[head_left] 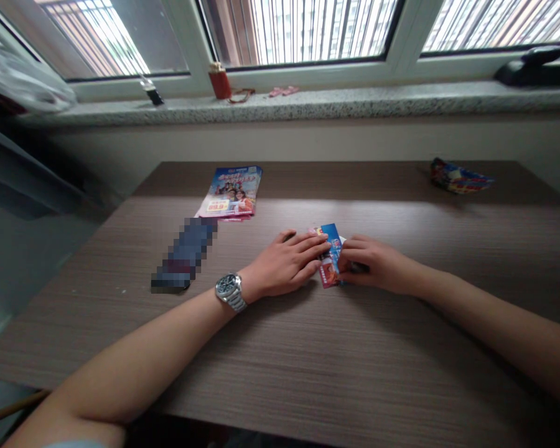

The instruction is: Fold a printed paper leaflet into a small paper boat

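A folded, colourful printed flyer (pixel 329 275) in blue and red lies on the wooden table (pixel 270 373) between my hands. My left hand (pixel 287 264), with a steel watch (pixel 231 291) on its wrist, rests flat on the flyer's left part with fingers stretched out. At the flyer's right edge my right hand (pixel 371 264) has its fingers curled and pinched on the paper. Its fingertips partly hide that edge. A stack of similar flyers (pixel 236 186) lies beyond my left hand.
A dark, pixelated phone-like object (pixel 184 255) lies left of my left hand. A folded colourful paper piece (pixel 461 177) stands at the far right. On the stone windowsill (pixel 354 102) are a red bottle-like item (pixel 220 82), a small dark bottle (pixel 152 91) and a black object (pixel 536 68).
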Action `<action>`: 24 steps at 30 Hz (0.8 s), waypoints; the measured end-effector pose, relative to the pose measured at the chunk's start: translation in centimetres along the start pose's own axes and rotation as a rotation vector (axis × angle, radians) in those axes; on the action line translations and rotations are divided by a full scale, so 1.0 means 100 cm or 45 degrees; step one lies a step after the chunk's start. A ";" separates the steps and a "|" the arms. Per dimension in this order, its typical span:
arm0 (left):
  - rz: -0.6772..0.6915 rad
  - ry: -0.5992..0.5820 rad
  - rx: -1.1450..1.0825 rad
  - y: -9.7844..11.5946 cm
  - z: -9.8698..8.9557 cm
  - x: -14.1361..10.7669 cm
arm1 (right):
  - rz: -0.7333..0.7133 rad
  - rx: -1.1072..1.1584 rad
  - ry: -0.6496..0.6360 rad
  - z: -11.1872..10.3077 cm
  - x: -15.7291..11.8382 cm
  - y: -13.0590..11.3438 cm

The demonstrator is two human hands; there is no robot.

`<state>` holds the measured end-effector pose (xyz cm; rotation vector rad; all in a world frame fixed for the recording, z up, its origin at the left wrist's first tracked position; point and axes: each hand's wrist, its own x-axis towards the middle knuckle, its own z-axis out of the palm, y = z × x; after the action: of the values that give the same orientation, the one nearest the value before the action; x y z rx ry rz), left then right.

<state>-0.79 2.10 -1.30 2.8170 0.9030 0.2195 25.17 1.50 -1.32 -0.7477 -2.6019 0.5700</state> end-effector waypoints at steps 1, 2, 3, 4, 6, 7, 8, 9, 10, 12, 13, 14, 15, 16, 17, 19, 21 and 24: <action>0.000 -0.001 -0.001 0.000 0.000 0.000 | -0.008 0.009 0.001 0.000 -0.001 0.000; 0.001 -0.002 -0.002 0.000 0.000 0.000 | -0.012 0.017 -0.001 0.000 -0.002 0.000; 0.001 -0.001 -0.003 0.000 0.000 0.000 | -0.011 0.025 -0.008 0.000 -0.004 0.000; 0.000 0.001 -0.006 0.000 -0.001 0.000 | -0.008 0.033 -0.014 -0.001 -0.005 0.000; -0.002 0.004 -0.010 0.000 -0.001 0.000 | 0.007 0.047 -0.018 -0.001 -0.007 0.000; -0.002 0.003 -0.012 0.000 -0.001 0.000 | 0.016 0.057 -0.014 -0.002 -0.007 0.000; -0.003 0.001 -0.012 0.000 -0.001 0.000 | 0.024 0.071 -0.012 -0.002 -0.008 0.000; -0.003 0.000 -0.013 0.000 -0.001 0.000 | 0.033 0.092 -0.012 -0.002 -0.008 0.000; -0.003 -0.002 -0.012 0.000 -0.001 0.000 | 0.047 0.122 -0.008 -0.002 -0.008 0.000; -0.002 -0.004 -0.011 0.000 -0.001 0.000 | 0.092 0.179 0.014 0.000 -0.008 0.001; -0.003 -0.001 -0.011 0.000 -0.001 -0.001 | 0.120 0.194 0.036 0.001 -0.007 0.001; -0.005 0.001 -0.012 0.000 0.000 -0.001 | 0.151 0.190 0.062 0.003 -0.006 0.000; -0.006 0.003 -0.013 0.000 0.000 -0.001 | 0.176 0.164 0.087 0.005 -0.005 -0.001; -0.008 0.007 -0.015 0.000 0.000 -0.001 | 0.197 0.133 0.100 0.007 -0.004 -0.002; -0.009 0.011 -0.019 0.000 0.000 -0.001 | 0.212 0.103 0.121 0.008 -0.003 -0.004; -0.009 0.019 -0.025 0.000 0.001 -0.001 | 0.237 0.061 0.157 0.010 -0.001 -0.008; -0.005 0.025 -0.029 0.000 0.001 -0.001 | 0.253 0.050 0.181 0.011 0.000 -0.011; -0.006 0.021 -0.027 0.000 0.000 -0.001 | 0.261 0.050 0.189 0.011 0.001 -0.011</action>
<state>-0.86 2.08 -1.36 2.7975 0.9051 0.2500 24.14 0.41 -1.69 -1.0110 -2.3881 0.5980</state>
